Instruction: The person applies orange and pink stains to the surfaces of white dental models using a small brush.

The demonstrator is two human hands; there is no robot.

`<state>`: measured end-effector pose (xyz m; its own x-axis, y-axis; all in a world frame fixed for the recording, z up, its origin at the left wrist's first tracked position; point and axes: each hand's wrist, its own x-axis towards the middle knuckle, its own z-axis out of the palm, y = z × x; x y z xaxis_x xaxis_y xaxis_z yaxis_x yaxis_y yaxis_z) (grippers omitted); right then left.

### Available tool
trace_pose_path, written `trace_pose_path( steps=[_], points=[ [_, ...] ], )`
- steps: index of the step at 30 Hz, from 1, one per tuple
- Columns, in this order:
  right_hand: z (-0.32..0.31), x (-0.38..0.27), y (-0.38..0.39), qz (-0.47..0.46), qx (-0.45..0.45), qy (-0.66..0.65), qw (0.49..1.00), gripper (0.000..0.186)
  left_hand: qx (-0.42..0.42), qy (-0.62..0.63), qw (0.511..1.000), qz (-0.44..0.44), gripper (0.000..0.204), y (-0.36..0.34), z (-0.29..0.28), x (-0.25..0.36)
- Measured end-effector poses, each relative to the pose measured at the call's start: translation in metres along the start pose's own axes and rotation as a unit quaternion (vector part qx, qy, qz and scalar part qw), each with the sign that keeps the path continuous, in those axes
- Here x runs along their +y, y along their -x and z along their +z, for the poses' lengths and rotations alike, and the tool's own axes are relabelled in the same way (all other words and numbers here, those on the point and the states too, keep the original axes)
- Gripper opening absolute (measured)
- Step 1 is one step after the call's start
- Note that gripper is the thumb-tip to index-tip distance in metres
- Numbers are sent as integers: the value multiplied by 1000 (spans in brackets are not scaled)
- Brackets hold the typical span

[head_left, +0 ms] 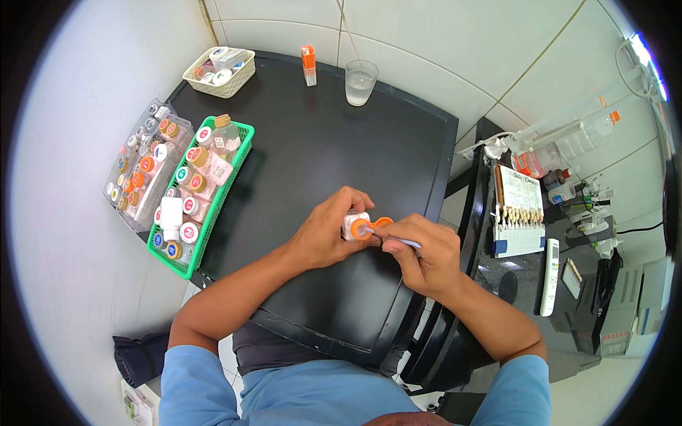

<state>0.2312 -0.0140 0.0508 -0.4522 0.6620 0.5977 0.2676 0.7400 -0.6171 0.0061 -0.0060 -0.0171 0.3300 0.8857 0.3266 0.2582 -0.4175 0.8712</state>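
My left hand (323, 233) is wrapped round a small clear bottle (349, 227) with an orange rim, tilted toward me above the black table. Its orange flip lid (384, 221) stands open, close to the fingers of my right hand (432, 255). Those fingers pinch a thin, pale purple spatula-like stick (406, 242). The tip of the stick is at the mouth of the bottle; how far it reaches inside I cannot tell. The contents of the bottle are mostly hidden by my fingers.
On the black table (312, 149), a green basket (249, 138) and a clear organiser (114, 167) hold several jars. Behind are a cream basket (241, 77), an orange-white box (308, 65) and a cup of water (360, 89). The right counter bears a tooth shade guide (518, 238) and a remote (549, 277).
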Motion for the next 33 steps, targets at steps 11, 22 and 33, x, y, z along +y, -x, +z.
trace_pose_path(
  steps=[11,22,33],
  points=[
    [0,3,2,5,-15,23,1000,22,6,-16,999,40,63,2,-2,-2],
    [-10,-1,-4,-60,-26,62,996,28,-6,-2,997,80,63,3,1,0],
    [-7,0,-1,-7,-33,45,998,23,53,-22,994,88,57,-1,4,0]
  ],
)
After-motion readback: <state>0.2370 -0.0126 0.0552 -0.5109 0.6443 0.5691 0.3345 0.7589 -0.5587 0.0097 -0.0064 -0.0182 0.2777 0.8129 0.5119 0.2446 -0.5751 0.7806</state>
